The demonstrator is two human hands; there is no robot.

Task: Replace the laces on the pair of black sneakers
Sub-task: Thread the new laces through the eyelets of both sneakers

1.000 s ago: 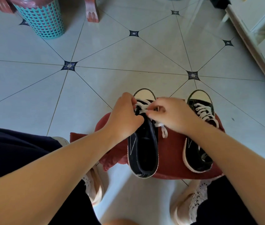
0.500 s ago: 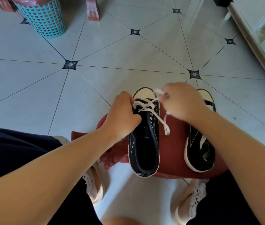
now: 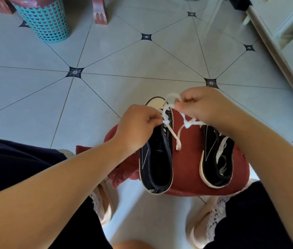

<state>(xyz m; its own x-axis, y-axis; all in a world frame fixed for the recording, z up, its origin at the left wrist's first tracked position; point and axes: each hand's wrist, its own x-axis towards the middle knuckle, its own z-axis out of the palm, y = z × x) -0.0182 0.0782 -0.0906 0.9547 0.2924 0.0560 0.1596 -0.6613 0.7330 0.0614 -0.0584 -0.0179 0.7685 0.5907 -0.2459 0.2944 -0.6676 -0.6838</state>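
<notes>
Left hand [image 3: 138, 128], fingers curled, pinches the flat white lace [image 3: 178, 145] at the eyelets of the black canvas sneaker with a cream toe cap [image 3: 158, 159]. Right hand [image 3: 206, 106] pinches a raised loop of that lace just past the toe. Both shoes sit on a round dark-red stool [image 3: 187, 159]. The second black sneaker [image 3: 215, 159] has its toe hidden under the right wrist, and the fingertips are blurred.

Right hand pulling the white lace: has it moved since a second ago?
Yes. The right hand has moved away from the person, toward the dark diamond floor inset, pulling the white shoelace beyond the toe of the black canvas sneaker.
</notes>
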